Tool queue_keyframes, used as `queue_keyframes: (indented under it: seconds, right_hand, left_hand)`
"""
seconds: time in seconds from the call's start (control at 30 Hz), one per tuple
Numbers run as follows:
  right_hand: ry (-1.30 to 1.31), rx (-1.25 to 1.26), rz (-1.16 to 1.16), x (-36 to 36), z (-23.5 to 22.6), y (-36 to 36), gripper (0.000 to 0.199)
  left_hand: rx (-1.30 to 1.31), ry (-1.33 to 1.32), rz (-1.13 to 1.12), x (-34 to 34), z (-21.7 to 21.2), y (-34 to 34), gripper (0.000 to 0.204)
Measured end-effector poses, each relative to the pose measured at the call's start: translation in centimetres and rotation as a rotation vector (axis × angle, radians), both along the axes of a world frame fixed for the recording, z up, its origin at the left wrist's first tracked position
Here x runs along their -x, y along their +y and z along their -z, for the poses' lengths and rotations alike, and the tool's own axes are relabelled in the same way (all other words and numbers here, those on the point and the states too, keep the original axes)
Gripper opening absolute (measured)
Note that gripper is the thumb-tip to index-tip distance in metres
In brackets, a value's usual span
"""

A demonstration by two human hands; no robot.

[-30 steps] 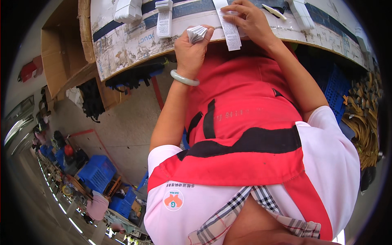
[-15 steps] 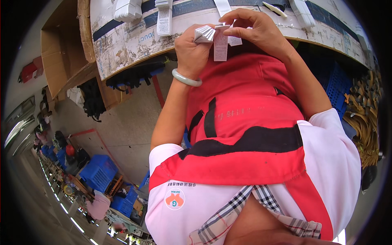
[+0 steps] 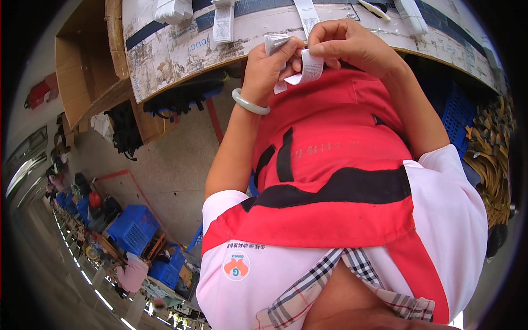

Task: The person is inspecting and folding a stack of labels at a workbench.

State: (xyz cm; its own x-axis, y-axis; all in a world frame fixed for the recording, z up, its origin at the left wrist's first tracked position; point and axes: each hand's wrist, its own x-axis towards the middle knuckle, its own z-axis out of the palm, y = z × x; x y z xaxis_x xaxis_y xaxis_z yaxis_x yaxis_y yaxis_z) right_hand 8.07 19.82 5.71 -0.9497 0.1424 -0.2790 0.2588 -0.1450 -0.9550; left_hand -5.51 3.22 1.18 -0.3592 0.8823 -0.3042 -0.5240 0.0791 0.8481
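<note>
My left hand [image 3: 265,69] is closed round a small stack of folded white labels [image 3: 276,43], whose edges stick up past the thumb. Beside it, my right hand [image 3: 352,47] pinches the upper end of a printed white label strip [image 3: 312,67] between thumb and fingertips. That strip curls down and back toward the left hand, in front of the red apron [image 3: 335,121]. Both hands are just off the near edge of the worktable [image 3: 181,66]. On the table, another label strip [image 3: 307,15] lies just beyond the right hand.
More label bundles [image 3: 174,11] and a hanging strip [image 3: 223,25] lie on the table's left part. At right are another label stack [image 3: 411,16] and a pale pointed tool [image 3: 375,10]. An open cardboard box [image 3: 88,60] stands left; a blue crate [image 3: 455,118] sits below right.
The hands have drawn together slightly nearer my body. The label strip that hung straight between them is now curled, its upper end in my right fingers. The fanned stack in the left hand is more closed.
</note>
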Motion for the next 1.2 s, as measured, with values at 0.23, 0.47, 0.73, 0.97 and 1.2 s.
queue_keyframes:
  seconds: [0.23, 0.47, 0.73, 0.97, 1.2]
  right_hand:
    - [0.051, -0.166, 0.176, 0.7, 1.9, -1.5, 0.020]
    - [0.173, -1.036, 0.438, 2.8, 3.6, 3.0, 0.011]
    - [0.150, -0.721, 0.382, 2.2, 4.2, 1.9, 0.013]
    - [0.256, -0.544, 0.280, 1.0, 2.0, 0.1, 0.019]
    - [0.310, -0.633, 0.194, 0.4, 2.3, 0.0, 0.016]
  left_hand:
    - [-0.015, -0.156, 0.175, -0.8, 0.4, 0.2, 0.032]
    - [-0.068, -0.186, 0.125, -0.4, 0.7, 0.6, 0.029]
    - [-0.206, 0.875, -0.350, -0.1, 0.8, 2.2, 0.022]
    - [-0.122, 0.607, -0.244, 0.2, 0.5, 1.3, 0.016]
    - [-0.077, 0.441, -0.225, -0.8, -0.3, 1.2, 0.016]
